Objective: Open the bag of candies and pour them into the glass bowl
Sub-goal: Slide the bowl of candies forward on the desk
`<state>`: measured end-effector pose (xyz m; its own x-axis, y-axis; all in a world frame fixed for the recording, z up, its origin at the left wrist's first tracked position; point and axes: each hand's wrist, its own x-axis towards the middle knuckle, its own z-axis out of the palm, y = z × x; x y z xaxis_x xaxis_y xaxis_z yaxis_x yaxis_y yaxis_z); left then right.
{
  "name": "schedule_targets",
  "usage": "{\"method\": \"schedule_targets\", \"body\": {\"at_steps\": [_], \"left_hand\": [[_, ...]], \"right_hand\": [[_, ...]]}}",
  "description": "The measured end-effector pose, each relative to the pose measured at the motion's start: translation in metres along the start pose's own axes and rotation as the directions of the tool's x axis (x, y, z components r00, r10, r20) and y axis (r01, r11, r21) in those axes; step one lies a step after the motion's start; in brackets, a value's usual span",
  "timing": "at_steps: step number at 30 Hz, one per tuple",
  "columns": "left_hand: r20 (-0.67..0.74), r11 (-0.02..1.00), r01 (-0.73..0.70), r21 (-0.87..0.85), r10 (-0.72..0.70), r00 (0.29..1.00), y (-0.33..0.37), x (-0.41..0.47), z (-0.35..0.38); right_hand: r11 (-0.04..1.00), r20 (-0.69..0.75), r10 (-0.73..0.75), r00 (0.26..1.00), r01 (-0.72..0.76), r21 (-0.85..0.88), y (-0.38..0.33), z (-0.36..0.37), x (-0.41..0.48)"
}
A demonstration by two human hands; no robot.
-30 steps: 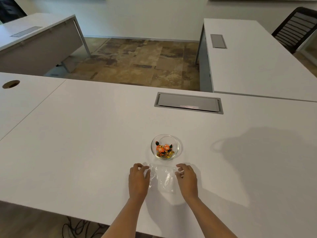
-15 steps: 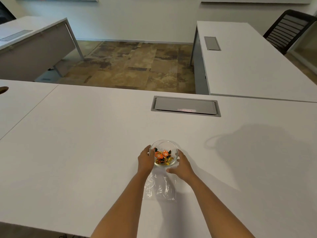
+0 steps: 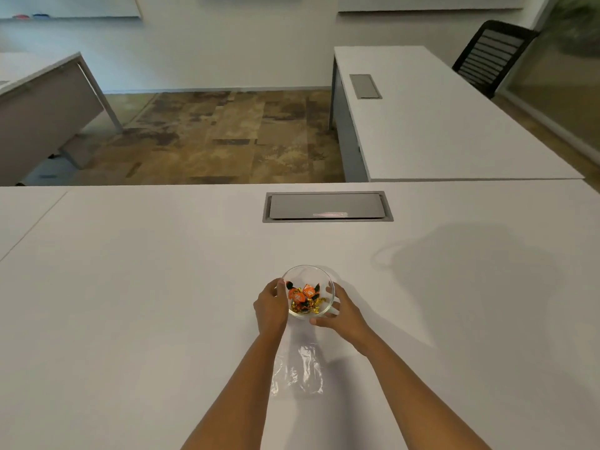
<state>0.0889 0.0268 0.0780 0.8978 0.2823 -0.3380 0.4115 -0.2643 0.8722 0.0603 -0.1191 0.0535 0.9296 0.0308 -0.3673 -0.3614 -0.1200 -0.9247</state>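
My left hand [image 3: 272, 306]: bare, no glove, no ring or band that shows. My right hand [image 3: 341, 311]: likewise bare, nails short and unpainted as far as I can tell. Both my forearms: uncovered to the frame's lower edge, no sleeve, watch or bracelet in sight.

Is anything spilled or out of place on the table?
Nothing stands out. The candies are all inside the glass bowl, held by both hands, and the empty bag lies flat nearer the person.

One bowl [image 3: 307, 274], one bag [image 3: 298, 371], two hands [image 3: 271, 308].
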Motion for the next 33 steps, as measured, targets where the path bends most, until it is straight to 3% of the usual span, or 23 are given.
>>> {"method": "schedule_targets", "body": {"at_steps": [12,23,33], "left_hand": [[0.148,0.986,-0.150,-0.078,0.160,0.976,0.108,-0.011,0.096],[0.275,0.988,-0.046,-0.147,0.085,0.958,0.148,-0.030,0.235],[0.327,0.995,0.034,-0.097,-0.001,0.945,0.139,-0.033,0.315]], "right_hand": [[0.998,-0.116,-0.060,0.991,0.062,0.014,-0.050,-0.141,0.020],[0.997,-0.126,-0.022,0.992,0.012,-0.074,-0.041,-0.296,0.027],[0.991,-0.089,0.102,0.991,-0.109,-0.078,-0.002,-0.369,0.050]]}}
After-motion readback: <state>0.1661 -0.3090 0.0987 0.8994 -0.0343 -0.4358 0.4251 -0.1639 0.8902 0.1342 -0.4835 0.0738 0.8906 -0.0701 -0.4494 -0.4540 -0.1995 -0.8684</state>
